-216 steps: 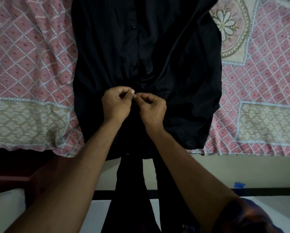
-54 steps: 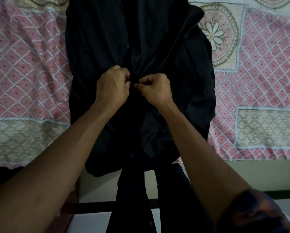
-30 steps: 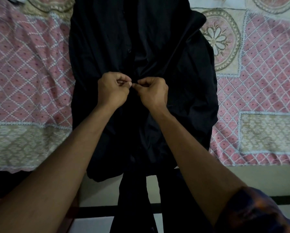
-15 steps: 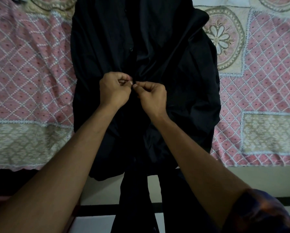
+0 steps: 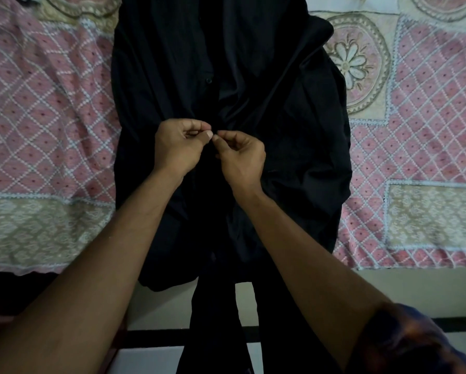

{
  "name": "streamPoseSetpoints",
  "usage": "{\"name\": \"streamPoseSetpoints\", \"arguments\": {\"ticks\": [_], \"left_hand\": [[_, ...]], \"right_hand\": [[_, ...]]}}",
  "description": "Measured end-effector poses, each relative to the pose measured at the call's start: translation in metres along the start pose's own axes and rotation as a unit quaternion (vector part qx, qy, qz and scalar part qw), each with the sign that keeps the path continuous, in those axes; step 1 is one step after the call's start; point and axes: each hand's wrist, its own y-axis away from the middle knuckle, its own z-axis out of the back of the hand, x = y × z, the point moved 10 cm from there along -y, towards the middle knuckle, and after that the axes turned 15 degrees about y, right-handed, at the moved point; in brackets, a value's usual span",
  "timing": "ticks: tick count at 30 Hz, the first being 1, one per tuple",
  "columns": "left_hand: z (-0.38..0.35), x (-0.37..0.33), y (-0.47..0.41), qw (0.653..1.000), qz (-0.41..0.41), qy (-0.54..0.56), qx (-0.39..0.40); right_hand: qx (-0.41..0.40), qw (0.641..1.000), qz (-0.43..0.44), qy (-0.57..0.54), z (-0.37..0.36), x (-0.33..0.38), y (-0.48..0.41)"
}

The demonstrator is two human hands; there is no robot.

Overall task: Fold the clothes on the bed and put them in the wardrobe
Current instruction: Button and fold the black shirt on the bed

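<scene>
Pinching the black shirt [image 5: 253, 76] placket, left hand [image 5: 179, 147] and right hand [image 5: 240, 157] meet mid-garment.

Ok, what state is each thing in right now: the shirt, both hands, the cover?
black shirt: unfolded, spread out, hem hanging over the near edge.
left hand: pinches the shirt's front edge.
right hand: pinches the facing front edge.
bedspread: wrinkled, under the shirt.

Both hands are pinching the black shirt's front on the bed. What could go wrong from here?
1. The left hand and right hand pinch black cloth in dim light, so the buttoning could end up misaligned.
2. The black shirt overhangs the edge of the bedspread; a tug may slide it off.
</scene>
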Motion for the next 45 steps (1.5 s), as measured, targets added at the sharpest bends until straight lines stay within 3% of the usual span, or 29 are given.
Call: {"name": "streamPoseSetpoints", "arguments": {"ticks": [4, 9, 14, 24, 34, 45], "left_hand": [[-0.001, 0.0, 0.001, 1.0, -0.018, -0.009, -0.003], [-0.004, -0.006, 0.007, 0.999, -0.036, -0.02, -0.003], [-0.001, -0.009, 0.008, 0.993, -0.06, -0.064, -0.082], [0.003, -0.001, 0.005, 0.999, -0.019, -0.015, -0.029], [0.002, -0.01, 0.014, 0.992, -0.07, -0.046, -0.089], [0.006, 0.007, 0.008, 0.994, -0.02, 0.022, -0.105]], "right_hand": [[0.042, 0.997, -0.005, -0.063, 0.0, -0.004, 0.003], [0.068, 0.996, 0.038, -0.051, -0.004, -0.002, 0.001], [0.054, 0.997, 0.047, -0.023, -0.007, -0.003, -0.001], [0.048, 0.999, 0.015, -0.003, -0.007, -0.003, -0.006], [0.009, 1.0, 0.002, 0.004, -0.004, -0.005, -0.003], [-0.018, 0.999, 0.025, 0.03, -0.004, 0.0, 0.004]]}}
